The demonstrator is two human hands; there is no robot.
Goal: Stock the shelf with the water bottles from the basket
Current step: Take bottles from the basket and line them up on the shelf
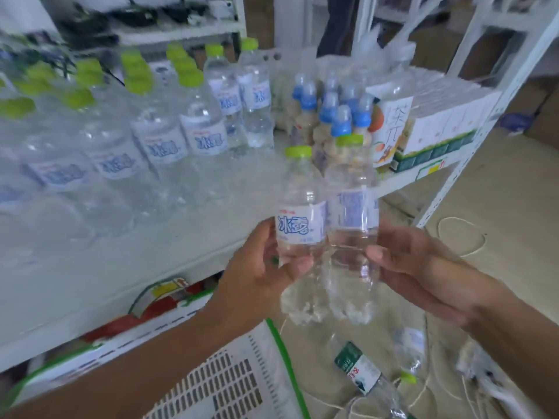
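Note:
I hold two clear water bottles with lime-green caps upright, side by side, in front of the white shelf. My left hand grips the left bottle, whose blue label faces me. My right hand grips the right bottle at its lower half. The two bottles touch. Rows of the same green-capped water bottles stand on the shelf to the left. The white slotted basket with a green rim lies below my left forearm.
Small blue-capped bottles and a tall tea bottle stand on the shelf beside white-and-green cartons. Loose bottles and white cord lie on the floor. A red-and-white box sits on the lower shelf.

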